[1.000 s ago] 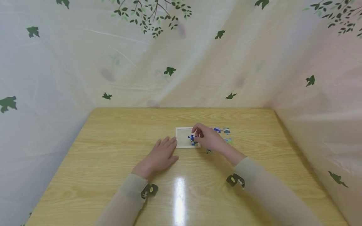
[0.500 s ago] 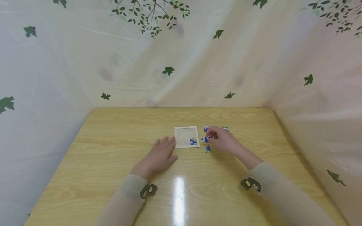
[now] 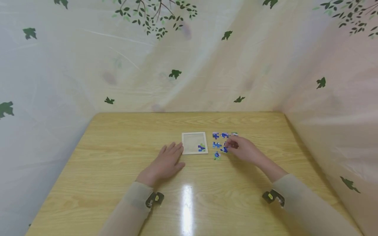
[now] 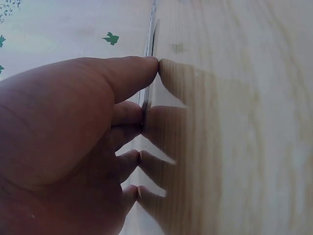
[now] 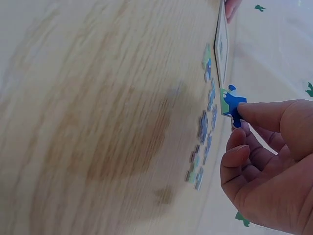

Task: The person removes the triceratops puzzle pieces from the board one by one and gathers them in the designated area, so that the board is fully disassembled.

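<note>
My right hand [image 3: 244, 150] is over the loose pieces on the right. In the right wrist view its thumb and finger pinch a blue jigsaw puzzle piece [image 5: 234, 105] with a green edge, raised off the table. My left hand [image 3: 163, 164] lies flat with fingers extended, fingertips at the left edge of a white-rimmed puzzle tray [image 3: 194, 133]. Joined blue and green pieces [image 3: 201, 147] sit in the tray's lower right corner. The left wrist view shows the left fingertips [image 4: 151, 66] on the table beside the tray's thin edge.
Several loose puzzle pieces [image 3: 216, 145] lie right of the tray, some partly hidden by the right hand. Nearest the person is a blue and green piece [image 3: 217, 155]. A leaf-patterned curtain [image 3: 200, 72] hangs behind and beside the wooden table [image 3: 118, 137].
My right hand has moved right, from above the tray to the loose pieces, carrying the blue puzzle piece. Joined pieces in the tray's corner now show fully. The left hand stays put.
</note>
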Demonstrator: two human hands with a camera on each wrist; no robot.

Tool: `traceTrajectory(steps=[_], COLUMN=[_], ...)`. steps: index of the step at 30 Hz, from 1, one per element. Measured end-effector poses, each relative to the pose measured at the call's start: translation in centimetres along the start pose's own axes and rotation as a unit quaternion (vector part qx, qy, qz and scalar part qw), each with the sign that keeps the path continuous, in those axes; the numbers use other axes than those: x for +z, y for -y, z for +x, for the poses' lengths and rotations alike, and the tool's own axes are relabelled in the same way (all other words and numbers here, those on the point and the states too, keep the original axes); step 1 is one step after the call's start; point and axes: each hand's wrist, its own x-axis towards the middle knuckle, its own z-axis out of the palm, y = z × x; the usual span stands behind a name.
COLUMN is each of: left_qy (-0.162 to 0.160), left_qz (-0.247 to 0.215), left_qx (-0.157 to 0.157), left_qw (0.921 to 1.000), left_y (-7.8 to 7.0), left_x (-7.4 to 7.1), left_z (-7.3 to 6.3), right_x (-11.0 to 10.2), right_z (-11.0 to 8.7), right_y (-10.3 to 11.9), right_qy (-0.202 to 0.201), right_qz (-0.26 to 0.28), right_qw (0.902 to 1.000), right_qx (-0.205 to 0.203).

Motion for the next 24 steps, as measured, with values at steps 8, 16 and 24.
traceTrajectory(steps=[8, 16, 24], left_qy=[-0.002, 0.001, 0.001], left_qz=[-0.002, -0.003, -0.001], left_qx=[0.0, 0.0, 0.001], left_qw=[1.0, 1.0, 1.0], left_y=[0.0, 0.1, 0.0], left_x=[0.1, 0.1, 0.1], left_z=[-0.1, 0.0, 0.0], right_x=[-0.2, -0.2, 0.1], right_z=[-0.8, -1.1, -1.3], right_y=[-0.6, -1.1, -1.4], right_qy=[0.003, 0.019, 0.036], right_qz=[0.008, 0.024, 0.041], right_qw=[1.0, 0.9995, 0.9985], right_qx=[-0.001, -0.008, -0.004])
